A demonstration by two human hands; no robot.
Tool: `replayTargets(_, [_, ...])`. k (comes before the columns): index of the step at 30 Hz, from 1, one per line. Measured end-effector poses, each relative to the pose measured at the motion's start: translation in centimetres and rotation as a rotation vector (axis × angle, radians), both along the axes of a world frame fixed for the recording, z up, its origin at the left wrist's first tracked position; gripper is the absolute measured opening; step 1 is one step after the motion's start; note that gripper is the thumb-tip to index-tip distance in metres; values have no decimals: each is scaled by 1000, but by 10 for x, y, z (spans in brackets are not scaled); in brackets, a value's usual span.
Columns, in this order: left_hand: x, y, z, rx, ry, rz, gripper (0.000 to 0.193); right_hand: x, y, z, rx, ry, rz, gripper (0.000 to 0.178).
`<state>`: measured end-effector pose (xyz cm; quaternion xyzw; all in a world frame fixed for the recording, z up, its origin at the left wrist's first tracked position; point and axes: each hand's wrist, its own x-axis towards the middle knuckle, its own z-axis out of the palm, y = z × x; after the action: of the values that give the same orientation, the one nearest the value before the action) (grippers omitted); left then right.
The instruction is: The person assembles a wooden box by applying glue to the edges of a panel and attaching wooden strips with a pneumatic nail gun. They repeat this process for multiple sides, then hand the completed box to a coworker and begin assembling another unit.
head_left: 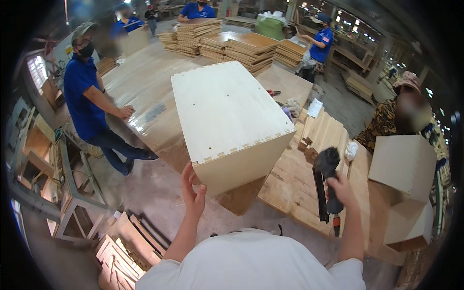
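Note:
A pale wooden box (232,116) with finger-jointed edges stands in front of me, its broad top panel dotted with a few small dark holes. My left hand (194,195) grips its near left corner, with the thumb against the front panel and the fingers by the left side. To the right of the box, my right hand (344,191) is closed round the handle of a black pneumatic nail gun (327,176). An orange-red hose fitting hangs at the tool's lower end. The nail gun is apart from the box, above the wooden worktable (290,188).
Wooden strips (326,137) lie stacked beyond the nail gun. Two more boxes (403,164) stand at right near a person in patterned clothing. Panel stacks (198,36) fill the far table. A person in blue (82,96) leans on its left side. Scrap wood (121,258) lies lower left.

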<state>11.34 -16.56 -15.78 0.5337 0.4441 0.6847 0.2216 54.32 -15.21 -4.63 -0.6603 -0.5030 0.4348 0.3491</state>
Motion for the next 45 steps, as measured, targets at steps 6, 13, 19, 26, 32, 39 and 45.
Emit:
replayTargets(6, [2, 20, 16, -6, -151, 166, 54, 45, 18, -141, 105, -844, 80, 47])
replayTargets(13, [73, 22, 6, 57, -388, 411, 44, 18, 33, -177, -20, -922, 77, 71])
replayTargets(19, [12, 75, 16, 208, -522, 512, 39, 25, 31, -214, 286, -902, 5, 72])
replayTargets(26, [-143, 177, 82, 182, -811, 235, 38, -2, 35, -187, 144, -855, -150, 60])
replayTargets(32, [-206, 238, 83, 285, -469, -277, 36, -6, 49, -177, 434, -796, -381, 18])
replayTargets(39, [-159, 206, 63, 320, 227, 120, 31, -27, 179, -160, 606, -577, -266, 13])
replayTargets(45, [-155, 174, 21, -114, -203, 125, 22, -41, 287, -190, 554, -834, 132, 23])
